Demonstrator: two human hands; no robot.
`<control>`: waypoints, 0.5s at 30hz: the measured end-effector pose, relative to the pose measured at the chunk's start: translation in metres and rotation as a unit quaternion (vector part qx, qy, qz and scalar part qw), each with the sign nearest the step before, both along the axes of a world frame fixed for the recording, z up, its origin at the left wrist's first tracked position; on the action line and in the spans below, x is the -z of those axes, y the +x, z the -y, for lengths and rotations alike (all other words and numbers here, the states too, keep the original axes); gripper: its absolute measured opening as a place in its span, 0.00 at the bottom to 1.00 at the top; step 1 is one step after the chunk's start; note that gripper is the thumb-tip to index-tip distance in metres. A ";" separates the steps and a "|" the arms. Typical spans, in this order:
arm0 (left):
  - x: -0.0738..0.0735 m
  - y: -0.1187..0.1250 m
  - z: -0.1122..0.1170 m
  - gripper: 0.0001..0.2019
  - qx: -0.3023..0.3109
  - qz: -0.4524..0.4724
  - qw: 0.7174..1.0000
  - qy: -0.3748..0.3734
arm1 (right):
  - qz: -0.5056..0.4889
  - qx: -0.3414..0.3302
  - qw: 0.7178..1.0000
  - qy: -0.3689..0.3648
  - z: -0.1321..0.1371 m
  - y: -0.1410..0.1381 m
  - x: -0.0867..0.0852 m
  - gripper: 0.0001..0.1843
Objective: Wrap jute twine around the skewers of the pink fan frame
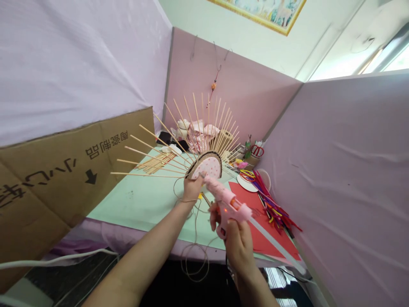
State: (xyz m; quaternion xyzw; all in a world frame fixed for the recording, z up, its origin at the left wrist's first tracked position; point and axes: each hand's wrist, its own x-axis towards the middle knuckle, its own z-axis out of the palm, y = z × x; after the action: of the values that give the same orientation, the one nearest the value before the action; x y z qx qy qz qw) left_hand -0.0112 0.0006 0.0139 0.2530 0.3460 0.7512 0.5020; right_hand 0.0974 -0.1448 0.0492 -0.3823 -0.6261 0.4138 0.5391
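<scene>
My left hand (192,189) grips the lower left edge of a cardboard disc (209,165) with a pink speckled face. Thin wooden sticks (147,174) fan out from the disc's upper rim like rays. My right hand (238,243) is wrapped round a pink hot glue gun (220,190) with a small orange light lit on its side. The gun's nozzle is at the lower part of the disc, close to my left fingers; whether it touches cannot be told. A long, whitish glue stick (275,243) juts from its back. Twine (196,232) hangs in loops below my left hand.
Loose wooden sticks (156,162) lie on the pale green table (128,200). Red paper (265,234) with colourful pipe cleaners (275,209) on it lies to the right. Red-handled scissors (257,150) stand behind. A cardboard panel (79,170) borders the left side.
</scene>
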 end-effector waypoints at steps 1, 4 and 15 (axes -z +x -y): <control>0.002 0.000 -0.002 0.19 0.001 0.010 1.000 0.001 | 0.004 0.031 0.999 0.017 -0.003 0.006 -0.001 0.21; 0.006 0.001 -0.006 0.21 0.008 0.047 0.999 -0.015 | 0.050 0.157 0.985 0.044 -0.026 0.035 -0.002 0.20; 0.002 -0.002 -0.006 0.16 0.044 0.136 0.989 -0.027 | 0.611 0.340 0.706 -0.112 -0.112 0.148 0.060 0.22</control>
State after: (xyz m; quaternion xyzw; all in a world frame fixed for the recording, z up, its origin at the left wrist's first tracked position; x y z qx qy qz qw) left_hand -0.0133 0.0067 0.0118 0.1496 0.2830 0.7460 0.5839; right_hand 0.2457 -0.0327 -0.0111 -0.7960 -0.5952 -0.0545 0.0955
